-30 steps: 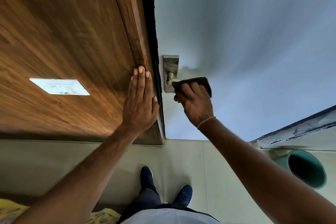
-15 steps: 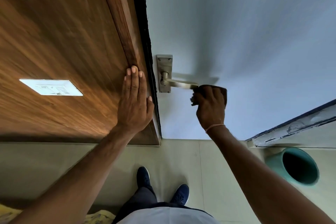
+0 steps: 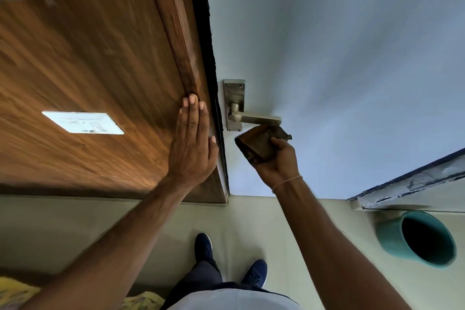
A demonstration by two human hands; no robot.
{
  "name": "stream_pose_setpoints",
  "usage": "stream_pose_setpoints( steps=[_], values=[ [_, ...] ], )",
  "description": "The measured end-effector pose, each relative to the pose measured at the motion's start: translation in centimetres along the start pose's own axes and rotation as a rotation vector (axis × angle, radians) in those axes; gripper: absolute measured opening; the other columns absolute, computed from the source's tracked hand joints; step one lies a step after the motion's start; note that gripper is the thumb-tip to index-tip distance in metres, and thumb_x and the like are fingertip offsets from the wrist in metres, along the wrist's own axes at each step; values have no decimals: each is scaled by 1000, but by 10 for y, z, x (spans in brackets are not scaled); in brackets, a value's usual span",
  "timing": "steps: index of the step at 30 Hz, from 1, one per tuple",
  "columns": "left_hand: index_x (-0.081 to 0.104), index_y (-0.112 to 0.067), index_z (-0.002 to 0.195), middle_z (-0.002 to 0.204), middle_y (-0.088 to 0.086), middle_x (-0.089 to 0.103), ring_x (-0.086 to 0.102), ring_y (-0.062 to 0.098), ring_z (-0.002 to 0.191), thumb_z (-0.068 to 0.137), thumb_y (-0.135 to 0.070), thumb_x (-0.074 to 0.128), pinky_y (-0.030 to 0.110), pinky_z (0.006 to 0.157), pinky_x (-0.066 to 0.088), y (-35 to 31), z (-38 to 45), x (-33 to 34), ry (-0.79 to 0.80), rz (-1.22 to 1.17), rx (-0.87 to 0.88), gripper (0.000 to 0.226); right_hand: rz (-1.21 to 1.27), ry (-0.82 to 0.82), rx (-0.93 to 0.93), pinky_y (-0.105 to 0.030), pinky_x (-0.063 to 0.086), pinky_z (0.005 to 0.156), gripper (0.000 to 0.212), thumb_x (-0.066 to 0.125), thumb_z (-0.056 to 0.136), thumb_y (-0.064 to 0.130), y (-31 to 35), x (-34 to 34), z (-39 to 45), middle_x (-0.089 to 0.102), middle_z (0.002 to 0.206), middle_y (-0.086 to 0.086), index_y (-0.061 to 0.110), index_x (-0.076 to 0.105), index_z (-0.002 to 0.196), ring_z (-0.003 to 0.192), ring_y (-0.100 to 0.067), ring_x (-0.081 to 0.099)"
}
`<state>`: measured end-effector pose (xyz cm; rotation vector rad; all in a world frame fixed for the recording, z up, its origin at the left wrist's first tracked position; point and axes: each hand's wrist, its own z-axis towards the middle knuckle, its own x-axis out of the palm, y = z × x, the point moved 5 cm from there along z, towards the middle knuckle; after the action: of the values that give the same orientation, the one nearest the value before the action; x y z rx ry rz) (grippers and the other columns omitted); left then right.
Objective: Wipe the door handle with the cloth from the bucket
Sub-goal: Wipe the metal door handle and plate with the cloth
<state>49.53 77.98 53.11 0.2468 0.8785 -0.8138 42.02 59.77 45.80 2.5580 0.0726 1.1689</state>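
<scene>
The right hand (image 3: 278, 162) grips a folded brown cloth (image 3: 259, 143), fingers curled round its lower edge and the thumb on its near side. The cloth is held just below the door handle (image 3: 254, 118), its upper edge at the underside of the lever; whether it touches the metal cannot be told. The lever projects to the right from its metal plate (image 3: 234, 104), which is fixed to the pale blue door (image 3: 339, 58). The whole lever is uncovered, with the right hand below its free end.

The left hand (image 3: 192, 145) lies flat, fingers straight and together, palm pressed on the wooden panel (image 3: 88, 58) just left of the door's edge. It holds nothing. Its fingertips reach the trim strip level with the plate, and the dark gap at the door edge runs between this hand and the handle.

A white switch plate (image 3: 83, 122) sits on the wooden panel, well to the left of the left hand. A teal bucket (image 3: 392, 239) stands on the floor (image 3: 276, 221), well to the right of and below the right forearm. Two dark blue shoes (image 3: 254, 272) show between the forearms.
</scene>
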Motion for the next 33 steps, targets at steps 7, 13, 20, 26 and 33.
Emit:
stream_pose_setpoints(
  steps=[7,13,20,26,33],
  values=[
    [12,5,168,177,24,7,7,38,168,106,-16,52,51,137,17,5,-1,-3,9,13,26,76,234,159,109,-55,39,122,41,36,94,0,-33,62,-8,61,146,-25,4,75,105,141,-47,53],
    [13,4,168,177,24,8,8,37,168,109,-20,43,51,137,18,5,-2,0,8,1,28,71,370,159,12,-52,40,121,55,40,73,-6,-14,46,-7,58,151,-23,5,71,116,144,-47,50],
    [8,1,169,177,22,5,4,35,168,109,-21,42,50,138,14,8,-1,2,21,-14,40,72,343,153,41,-51,41,120,58,39,71,-7,-38,78,-11,62,145,-21,3,71,118,144,-46,50],
    [10,2,168,177,23,7,5,36,168,108,-19,44,51,138,15,7,-2,3,11,-24,30,73,351,116,37,-46,41,121,68,43,67,-6,-20,64,-5,63,146,-16,6,69,129,132,-41,58],
    [7,1,169,177,22,5,4,35,169,108,-21,40,50,138,15,8,-2,3,5,-21,50,72,339,91,-17,-47,43,120,58,36,63,-9,2,60,-11,65,140,-18,4,76,103,127,-42,62]
  ],
)
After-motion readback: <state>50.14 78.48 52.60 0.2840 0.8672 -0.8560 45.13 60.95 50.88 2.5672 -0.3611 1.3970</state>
